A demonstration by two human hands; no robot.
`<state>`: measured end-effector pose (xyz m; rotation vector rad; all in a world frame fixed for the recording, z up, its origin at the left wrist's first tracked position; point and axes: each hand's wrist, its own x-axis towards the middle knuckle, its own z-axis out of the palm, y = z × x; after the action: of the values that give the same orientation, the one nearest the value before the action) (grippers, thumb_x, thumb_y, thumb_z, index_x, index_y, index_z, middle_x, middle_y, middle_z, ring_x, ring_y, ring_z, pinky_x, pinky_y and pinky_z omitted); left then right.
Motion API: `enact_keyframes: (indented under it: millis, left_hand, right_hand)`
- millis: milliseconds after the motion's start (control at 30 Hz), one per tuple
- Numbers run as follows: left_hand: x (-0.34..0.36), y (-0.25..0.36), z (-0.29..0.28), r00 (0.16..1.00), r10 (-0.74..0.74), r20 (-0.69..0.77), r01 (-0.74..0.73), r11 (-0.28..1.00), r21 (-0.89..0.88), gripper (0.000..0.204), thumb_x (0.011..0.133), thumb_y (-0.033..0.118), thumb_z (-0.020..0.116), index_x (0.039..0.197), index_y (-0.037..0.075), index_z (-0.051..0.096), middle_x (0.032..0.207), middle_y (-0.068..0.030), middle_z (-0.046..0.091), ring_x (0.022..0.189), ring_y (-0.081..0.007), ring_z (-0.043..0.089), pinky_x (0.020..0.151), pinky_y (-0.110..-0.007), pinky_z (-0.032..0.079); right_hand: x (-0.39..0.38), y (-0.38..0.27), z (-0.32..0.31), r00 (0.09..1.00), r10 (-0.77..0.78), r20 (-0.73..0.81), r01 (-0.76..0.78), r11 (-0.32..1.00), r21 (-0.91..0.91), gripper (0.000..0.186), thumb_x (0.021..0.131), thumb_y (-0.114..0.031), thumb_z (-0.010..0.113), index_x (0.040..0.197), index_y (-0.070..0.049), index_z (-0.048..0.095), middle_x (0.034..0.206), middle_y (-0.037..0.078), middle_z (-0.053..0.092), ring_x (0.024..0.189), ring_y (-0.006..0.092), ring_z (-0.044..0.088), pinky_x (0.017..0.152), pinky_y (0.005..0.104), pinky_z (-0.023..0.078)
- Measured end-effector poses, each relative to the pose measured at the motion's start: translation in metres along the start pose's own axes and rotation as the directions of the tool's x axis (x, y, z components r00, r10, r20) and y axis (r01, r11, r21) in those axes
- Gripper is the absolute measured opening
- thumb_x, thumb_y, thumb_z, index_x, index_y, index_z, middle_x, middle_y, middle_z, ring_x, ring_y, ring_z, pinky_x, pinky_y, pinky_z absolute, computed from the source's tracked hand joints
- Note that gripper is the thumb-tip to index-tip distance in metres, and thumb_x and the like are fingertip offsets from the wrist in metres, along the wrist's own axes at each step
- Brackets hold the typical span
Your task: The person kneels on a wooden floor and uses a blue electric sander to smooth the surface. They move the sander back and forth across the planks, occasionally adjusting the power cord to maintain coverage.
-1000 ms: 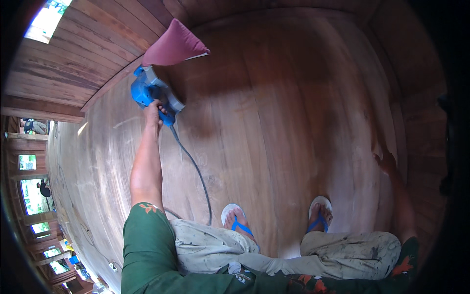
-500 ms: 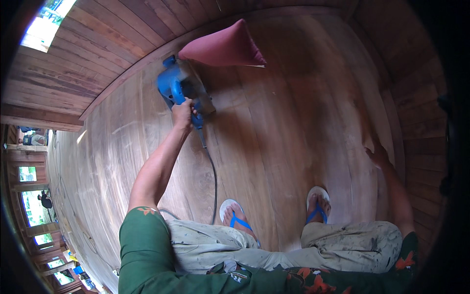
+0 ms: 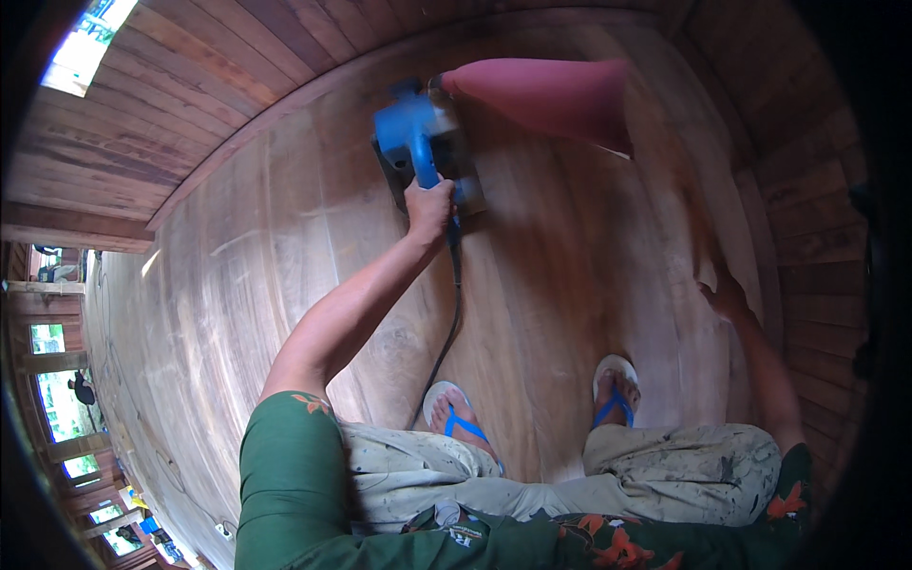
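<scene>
My left hand [image 3: 429, 209] grips the rear handle of a blue electric sander [image 3: 407, 128] that sits flat on the wooden plank floor [image 3: 285, 275]. A red dust bag [image 3: 556, 93] sticks out from the sander to the right. The sander's black cord [image 3: 446, 332] trails back toward my feet. My right hand [image 3: 727, 296] is spread flat on the floor at the right, near the foot of the wooden wall, and holds nothing.
My feet in blue flip-flops [image 3: 456, 413] [image 3: 616, 394] stand on the planks just below the cord. A plank wall [image 3: 142, 123] curves around the back and another [image 3: 807, 209] runs along the right. Open window bays [image 3: 57, 399] line the far left.
My left arm has swept the sander and its dust bag to the right across the floor. The bag now points right. My right hand stays planted.
</scene>
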<state>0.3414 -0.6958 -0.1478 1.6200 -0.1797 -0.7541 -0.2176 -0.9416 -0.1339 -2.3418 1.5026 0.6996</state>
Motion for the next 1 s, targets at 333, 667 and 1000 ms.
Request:
enact_keyframes:
  millis: [333, 667, 1000]
  left_hand:
    - [-0.036, -0.009, 0.039, 0.998, 0.011, 0.065, -0.012, 1.0, 0.022, 0.013, 0.082, 0.005, 0.065, 0.088, 0.009, 0.055, 0.068, -0.0016, 0.054, 0.054, -0.014, 0.053, 0.051, -0.031, 0.044]
    - [-0.07, -0.027, 0.04, 0.996, 0.024, 0.082, -0.033, 0.994, 0.108, 0.013, 0.081, 0.007, 0.066, 0.091, 0.007, 0.058, 0.072, -0.0035, 0.059, 0.059, -0.0146, 0.058, 0.056, -0.031, 0.048]
    - [-0.117, -0.042, 0.026, 0.995, -0.058, 0.075, 0.051, 0.994, 0.098, 0.015, 0.082, 0.005, 0.064, 0.095, 0.007, 0.056, 0.075, -0.0045, 0.059, 0.063, -0.016, 0.059, 0.061, -0.032, 0.049]
  right_hand:
    - [0.008, -0.005, 0.001, 0.999, -0.008, -0.044, 0.008, 1.0, -0.015, 0.083, 0.096, -0.043, 0.063, 0.159, -0.006, 0.023, 0.157, 0.022, 0.039, 0.14, 0.0394, 0.045, 0.114, 0.0432, 0.038]
    - [0.017, 0.0, 0.012, 0.999, -0.029, -0.024, 0.028, 0.999, -0.018, 0.082, 0.098, -0.045, 0.062, 0.159, -0.005, 0.024, 0.159, 0.022, 0.037, 0.144, 0.0378, 0.04, 0.117, 0.0416, 0.035]
    - [0.009, -0.056, 0.051, 0.984, -0.143, -0.102, 0.134, 0.986, -0.095, 0.079, 0.099, -0.043, 0.059, 0.158, -0.003, 0.025, 0.164, 0.023, 0.024, 0.151, 0.0348, 0.028, 0.12, 0.0432, 0.031]
